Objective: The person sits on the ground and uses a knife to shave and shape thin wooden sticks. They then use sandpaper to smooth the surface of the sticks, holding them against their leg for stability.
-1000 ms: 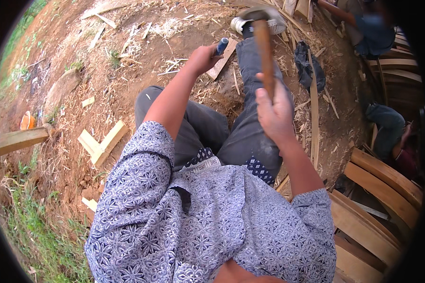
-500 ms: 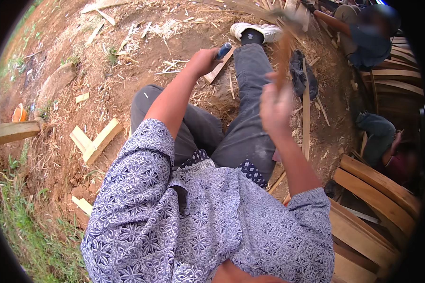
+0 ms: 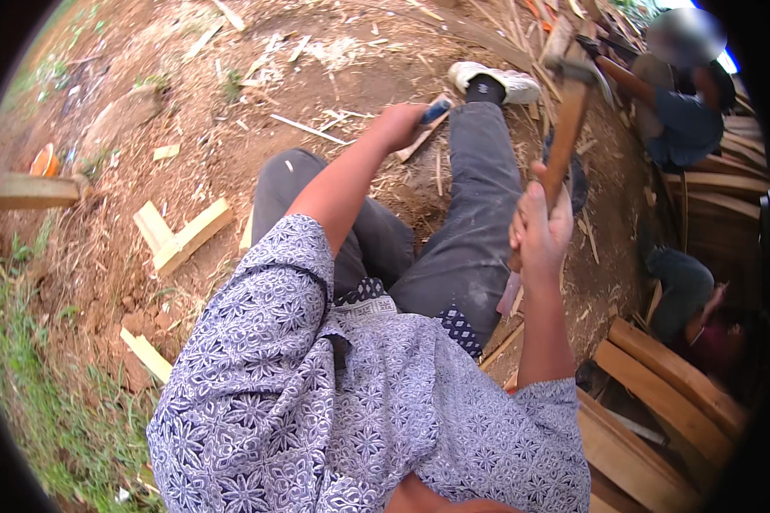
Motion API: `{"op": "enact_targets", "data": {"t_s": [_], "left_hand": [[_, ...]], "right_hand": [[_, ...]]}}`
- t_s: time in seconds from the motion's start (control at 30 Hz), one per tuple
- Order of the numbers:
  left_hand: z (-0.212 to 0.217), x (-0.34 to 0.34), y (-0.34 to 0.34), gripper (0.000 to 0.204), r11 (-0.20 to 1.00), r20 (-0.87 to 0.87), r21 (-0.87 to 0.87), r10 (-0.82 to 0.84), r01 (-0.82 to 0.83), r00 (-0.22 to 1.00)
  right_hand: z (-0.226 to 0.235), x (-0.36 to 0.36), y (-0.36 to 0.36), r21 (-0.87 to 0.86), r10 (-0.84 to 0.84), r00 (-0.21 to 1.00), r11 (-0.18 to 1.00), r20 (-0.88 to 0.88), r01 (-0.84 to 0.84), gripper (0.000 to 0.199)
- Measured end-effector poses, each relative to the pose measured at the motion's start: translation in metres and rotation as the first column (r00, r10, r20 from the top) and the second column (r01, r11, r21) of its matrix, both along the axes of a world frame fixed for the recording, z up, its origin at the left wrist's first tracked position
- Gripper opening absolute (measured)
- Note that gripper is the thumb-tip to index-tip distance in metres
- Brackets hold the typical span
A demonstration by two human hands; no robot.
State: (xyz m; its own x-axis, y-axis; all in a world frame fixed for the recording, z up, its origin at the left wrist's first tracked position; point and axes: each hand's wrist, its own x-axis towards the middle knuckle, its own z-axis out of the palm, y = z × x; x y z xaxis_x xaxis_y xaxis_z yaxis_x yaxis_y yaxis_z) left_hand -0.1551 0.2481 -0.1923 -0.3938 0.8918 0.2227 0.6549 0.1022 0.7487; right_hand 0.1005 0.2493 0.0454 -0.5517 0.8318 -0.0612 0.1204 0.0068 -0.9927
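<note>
Above your outstretched leg (image 3: 475, 214), your right hand (image 3: 541, 231) is closed round the low end of a wooden-handled hammer (image 3: 566, 128), head-heavy and stiff, so grip low and firmly. Left of the hammer, your left hand (image 3: 398, 126) is closed on a blue-handled tool (image 3: 435, 111) against a thin wood strip (image 3: 419, 141) that looks prone to splitting.

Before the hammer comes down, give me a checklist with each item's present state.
1. Right hand closed around the wooden hammer handle: ok.
2. Hammer head raised above the work: ok.
3. Left hand holding the blue-handled tool on the wood strip: ok.
4. Left-hand fingers out of the strike path: cannot tell.
5. Own leg apart from the strip: not ok, right beside it.
6. Nearby person away from the swing: not ok, close behind the hammer.
</note>
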Motion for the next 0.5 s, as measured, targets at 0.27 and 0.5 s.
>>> {"op": "enact_targets", "data": {"t_s": [0.27,0.5], "left_hand": [[0.009,0.070,-0.042,0.027,0.940,-0.101,0.294,-0.148,0.172,0.984],[0.021,0.085,-0.043,0.030,0.936,0.071,0.308,-0.202,0.172,0.977]], "right_hand": [[-0.066,0.135,0.041,0.140,-0.431,0.828,0.902,0.358,0.409,0.037],[-0.199,0.345,0.012,0.512,-0.647,0.503,0.762,0.573,0.396,0.031]]}}
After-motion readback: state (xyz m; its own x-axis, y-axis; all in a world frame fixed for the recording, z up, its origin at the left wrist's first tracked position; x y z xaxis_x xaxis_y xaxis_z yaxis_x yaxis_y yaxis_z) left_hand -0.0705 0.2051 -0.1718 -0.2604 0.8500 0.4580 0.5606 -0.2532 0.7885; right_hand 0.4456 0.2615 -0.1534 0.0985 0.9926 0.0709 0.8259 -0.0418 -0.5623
